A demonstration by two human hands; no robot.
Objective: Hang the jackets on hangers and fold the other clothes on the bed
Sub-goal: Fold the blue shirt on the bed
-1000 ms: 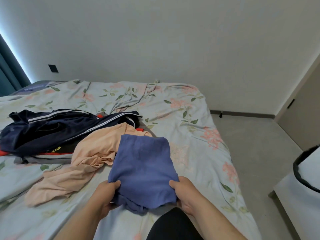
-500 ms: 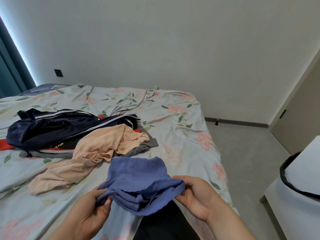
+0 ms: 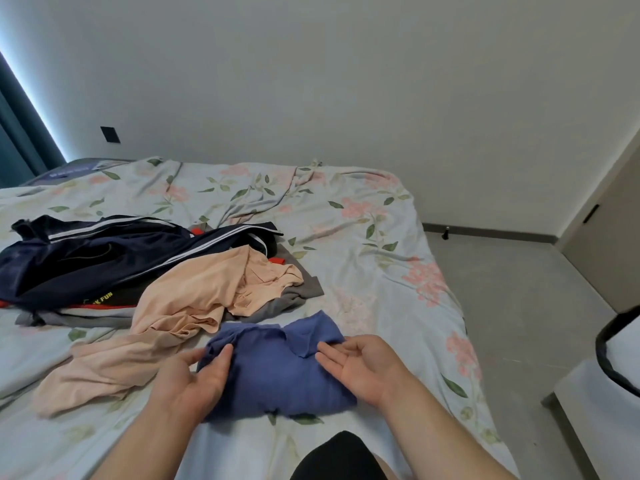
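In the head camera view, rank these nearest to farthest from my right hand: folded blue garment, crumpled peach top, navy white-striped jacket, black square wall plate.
1. Folded blue garment, touching the fingertips of the right hand.
2. Crumpled peach top, left and farther up the bed.
3. Navy white-striped jacket, beyond it, far left.
4. Black square wall plate, on the back wall.

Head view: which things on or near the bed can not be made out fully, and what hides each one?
- Yellow print, head view: only "K FUN" reads; the navy jacket covers the start.
- Grey garment, head view: mostly under the peach garment; its kind is unclear.
- Red cloth, head view: only small patches show beside the jacket.
- Black-rimmed white object, head view: cut off by the right edge.
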